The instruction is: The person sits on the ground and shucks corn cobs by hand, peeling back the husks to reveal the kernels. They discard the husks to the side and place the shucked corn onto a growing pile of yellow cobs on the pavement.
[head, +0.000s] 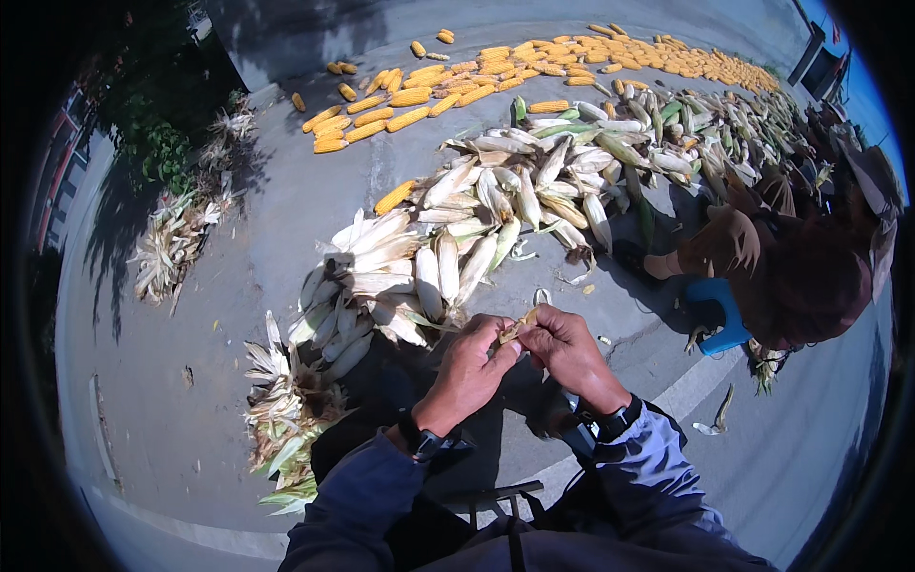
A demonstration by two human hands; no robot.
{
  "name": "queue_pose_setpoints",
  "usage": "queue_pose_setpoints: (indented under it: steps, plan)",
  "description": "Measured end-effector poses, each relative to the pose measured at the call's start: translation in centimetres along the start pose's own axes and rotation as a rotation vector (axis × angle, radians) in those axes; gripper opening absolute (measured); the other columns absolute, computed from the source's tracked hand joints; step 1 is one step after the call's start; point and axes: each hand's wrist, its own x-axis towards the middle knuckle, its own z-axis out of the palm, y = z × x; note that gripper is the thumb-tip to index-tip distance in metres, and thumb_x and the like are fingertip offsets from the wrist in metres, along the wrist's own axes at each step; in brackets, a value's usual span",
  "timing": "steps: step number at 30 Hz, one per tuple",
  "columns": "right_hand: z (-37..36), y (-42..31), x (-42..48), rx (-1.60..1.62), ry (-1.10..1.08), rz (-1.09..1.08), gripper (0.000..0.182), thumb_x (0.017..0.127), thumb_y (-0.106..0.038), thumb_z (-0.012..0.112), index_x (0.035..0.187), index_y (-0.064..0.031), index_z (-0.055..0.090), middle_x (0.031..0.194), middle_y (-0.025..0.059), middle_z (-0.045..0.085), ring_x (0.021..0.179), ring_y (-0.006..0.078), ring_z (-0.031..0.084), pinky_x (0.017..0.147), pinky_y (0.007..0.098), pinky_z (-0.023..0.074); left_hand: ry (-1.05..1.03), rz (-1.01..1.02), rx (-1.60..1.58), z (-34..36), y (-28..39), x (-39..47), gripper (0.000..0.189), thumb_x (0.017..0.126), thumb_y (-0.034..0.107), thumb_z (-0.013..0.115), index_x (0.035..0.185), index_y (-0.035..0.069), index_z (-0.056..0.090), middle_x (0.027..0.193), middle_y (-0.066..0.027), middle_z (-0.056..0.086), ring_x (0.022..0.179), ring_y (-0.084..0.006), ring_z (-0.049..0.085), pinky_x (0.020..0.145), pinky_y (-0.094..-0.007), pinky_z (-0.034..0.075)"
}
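Observation:
Both hands meet in front of me at a small, dry, yellowish piece, apparently corn husk (520, 327). My left hand (473, 372) pinches it between thumb and fingers from the left. From the right, my right hand (573, 352) grips the same piece with curled fingers. Just beyond them lies a heap of corn ears in pale husks (447, 264), the nearest ones close to my left knuckles. A bare yellow corn cob (394, 197) rests at the heap's left edge. Whatever the fingers cover is hidden.
Husked yellow cobs (493, 68) spread along the concrete behind the heap. Loose husks (293, 429) pile up at my left, with another husk pile (175, 247) farther off. At right, another person (793, 279) sits by a blue plastic stool (722, 314).

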Motion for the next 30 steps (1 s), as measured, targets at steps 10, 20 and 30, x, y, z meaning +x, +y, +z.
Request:
queue_pose_setpoints:
  steps: [10,20,30]
  plan:
    - [-0.2,-0.1,0.4,0.023,0.064,-0.025,0.017,0.104,-0.011,0.063,0.092,0.0003,0.064,0.073,0.0008,0.061,0.064,0.008,0.056,0.058,0.0272,0.0466,0.079,0.018,-0.08,-0.3,0.5,-0.1,0.012,0.1,0.007,0.068,0.105,-0.003,0.064,0.096,-0.0087,0.063,0.083,-0.0174,0.059,0.077,-0.0306,0.05]
    - [-0.3,1.2,0.6,-0.037,-0.023,-0.11,0.017,0.104,-0.012,0.066,0.095,0.0012,0.061,0.077,-0.0005,0.056,0.072,0.0093,0.049,0.064,0.0293,0.0446,0.107,-0.093,-0.176,0.3,-0.2,-0.6,0.009,0.102,0.006,0.067,0.107,-0.001,0.065,0.084,0.0057,0.052,0.077,-0.0028,0.044,0.067,-0.0219,0.041]
    - [-0.6,0.2,0.2,0.0,-0.085,-0.135,0.015,0.098,-0.005,0.074,0.098,0.0046,0.062,0.093,0.0054,0.056,0.085,0.0112,0.052,0.073,0.0295,0.0472,0.049,-0.19,-0.271,0.1,0.5,-0.5,0.008,0.102,0.002,0.065,0.103,-0.005,0.061,0.093,-0.0032,0.056,0.08,-0.0065,0.052,0.071,-0.0253,0.047]
